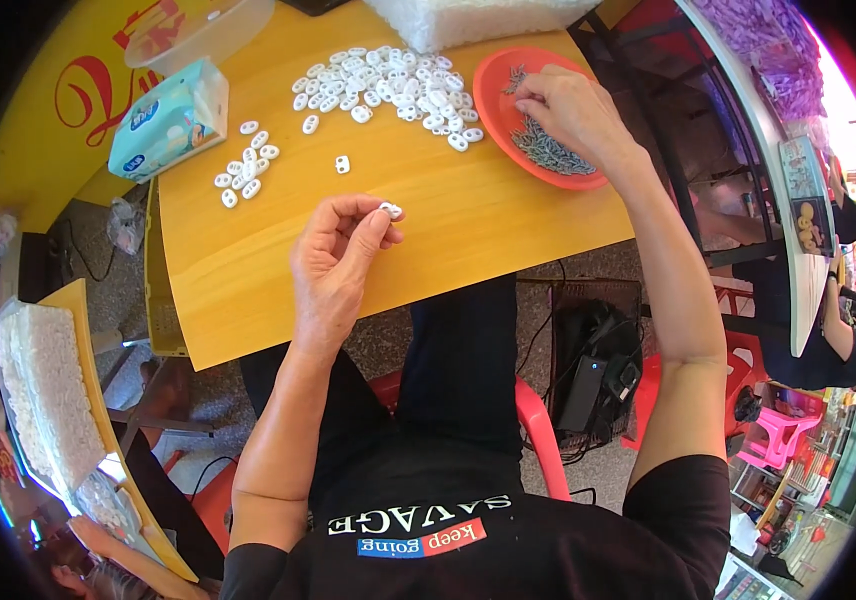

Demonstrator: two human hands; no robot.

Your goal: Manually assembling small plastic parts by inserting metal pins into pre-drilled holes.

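My left hand (338, 245) is closed above the near part of the yellow table (248, 290), pinching a small white oval plastic piece (390, 210) between thumb and fingers. To the right, a shallow red bowl (488, 80) holds many small grey metal screws (553, 152). Over its inside reaches my right hand (580, 118), thumb and fingers drawn together; what lies between the fingertips is hidden. A big pile of white oval pieces with holes (388, 82) spreads across the table's far middle. One lone white piece (342, 164) lies just beyond my left hand.
A smaller group of white pieces (250, 165) lies at left, near a teal tissue pack (170, 118). A clear plastic tub (213, 35) and a bulging clear bag (478, 22) stand at the far edge. Other people's arms show at both sides.
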